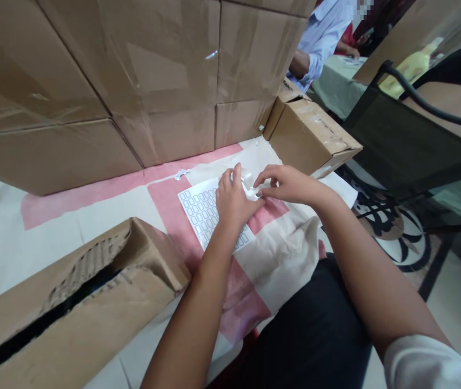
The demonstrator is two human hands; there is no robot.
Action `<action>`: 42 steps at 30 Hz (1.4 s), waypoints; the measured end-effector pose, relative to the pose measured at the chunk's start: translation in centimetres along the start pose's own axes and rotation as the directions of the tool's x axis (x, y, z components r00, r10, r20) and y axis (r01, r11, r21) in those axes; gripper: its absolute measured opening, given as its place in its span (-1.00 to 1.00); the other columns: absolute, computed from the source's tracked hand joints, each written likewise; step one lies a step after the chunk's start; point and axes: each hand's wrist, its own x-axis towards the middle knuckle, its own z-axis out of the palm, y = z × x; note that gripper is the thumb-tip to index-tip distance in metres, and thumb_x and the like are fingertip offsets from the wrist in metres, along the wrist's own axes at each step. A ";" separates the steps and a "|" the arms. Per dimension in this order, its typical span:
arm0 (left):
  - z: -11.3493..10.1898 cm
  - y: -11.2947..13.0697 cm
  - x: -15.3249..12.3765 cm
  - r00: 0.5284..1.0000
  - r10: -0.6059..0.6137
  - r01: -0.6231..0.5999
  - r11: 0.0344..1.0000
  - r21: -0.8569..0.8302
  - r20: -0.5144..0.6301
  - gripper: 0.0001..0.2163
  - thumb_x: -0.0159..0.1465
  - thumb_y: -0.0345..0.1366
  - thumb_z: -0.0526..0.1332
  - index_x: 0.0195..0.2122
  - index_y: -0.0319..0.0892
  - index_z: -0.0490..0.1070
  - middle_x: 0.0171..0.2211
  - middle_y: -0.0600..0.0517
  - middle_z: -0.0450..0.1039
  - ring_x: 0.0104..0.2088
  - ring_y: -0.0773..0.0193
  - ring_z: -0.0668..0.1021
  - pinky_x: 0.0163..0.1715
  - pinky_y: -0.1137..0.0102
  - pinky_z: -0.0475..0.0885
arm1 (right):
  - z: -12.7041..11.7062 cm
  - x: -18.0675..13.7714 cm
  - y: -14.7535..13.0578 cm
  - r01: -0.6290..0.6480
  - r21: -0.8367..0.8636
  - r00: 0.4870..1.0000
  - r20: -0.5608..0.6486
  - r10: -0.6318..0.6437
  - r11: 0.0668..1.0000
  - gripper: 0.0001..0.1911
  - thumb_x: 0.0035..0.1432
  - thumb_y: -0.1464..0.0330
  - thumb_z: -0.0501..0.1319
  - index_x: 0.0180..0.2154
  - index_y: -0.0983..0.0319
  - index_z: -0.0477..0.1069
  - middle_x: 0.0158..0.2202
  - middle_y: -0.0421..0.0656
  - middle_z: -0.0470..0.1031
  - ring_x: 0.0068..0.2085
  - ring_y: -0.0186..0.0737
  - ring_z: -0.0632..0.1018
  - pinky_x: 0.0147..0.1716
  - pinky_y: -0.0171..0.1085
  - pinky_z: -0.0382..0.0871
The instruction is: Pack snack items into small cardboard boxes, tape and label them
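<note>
Between my hands is a small white object, glossy and partly covered by fingers, so its kind does not show. My left hand is wrapped around it from the left. From the right, the bent fingers and thumb of my right hand come together at its edge, and whatever they pinch is too small to make out. Under my left hand and wrist lies a white sheet printed with rows of blue-outlined rectangles, like a label sheet. It rests on a pink and white cloth.
Taped cardboard boxes are stacked behind the cloth. A smaller carton stands at right, and a torn-open box at front left. Scraps of paper lie near the stack. A chair and other people, one in a light-blue sleeve, are beyond.
</note>
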 end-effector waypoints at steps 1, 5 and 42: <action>0.0 0.0 0.0 1.000 -0.001 0.001 1.000 0.003 0.000 -0.07 0.06 -0.05 0.43 0.39 -0.11 0.01 0.33 -0.23 0.17 0.34 -0.15 0.28 0.26 0.00 0.31 | 0.0 0.0 -0.1 -0.021 0.015 1.000 -0.021 0.021 1.000 -0.85 0.09 0.47 0.34 -0.25 0.21 0.62 -0.21 -0.16 0.56 -0.30 -0.30 0.49 -0.19 -0.32 0.28; -0.1 0.0 0.1 1.000 -0.005 0.005 1.000 -0.005 -0.003 -0.05 0.03 -0.02 0.45 0.39 -0.09 0.01 0.34 -0.21 0.17 0.34 -0.14 0.28 0.26 0.02 0.30 | 0.4 0.5 0.0 -0.164 0.134 0.982 -0.074 0.175 0.977 -0.88 0.16 0.40 0.31 -0.43 0.26 0.54 -0.41 -0.19 0.53 -0.43 -0.37 0.39 -0.37 -0.34 0.19; -0.2 -0.3 0.1 0.998 0.033 -0.033 0.999 0.008 -0.044 -0.11 0.05 -0.02 0.46 0.35 -0.07 0.09 0.29 -0.16 0.22 0.27 -0.09 0.36 0.20 0.07 0.39 | 4.1 -2.7 -1.8 -0.141 0.811 0.899 -0.135 0.416 0.568 -0.63 -0.01 0.39 0.27 -0.67 0.24 0.11 -0.36 -0.05 0.60 -0.51 -0.39 0.52 -0.62 -0.44 0.23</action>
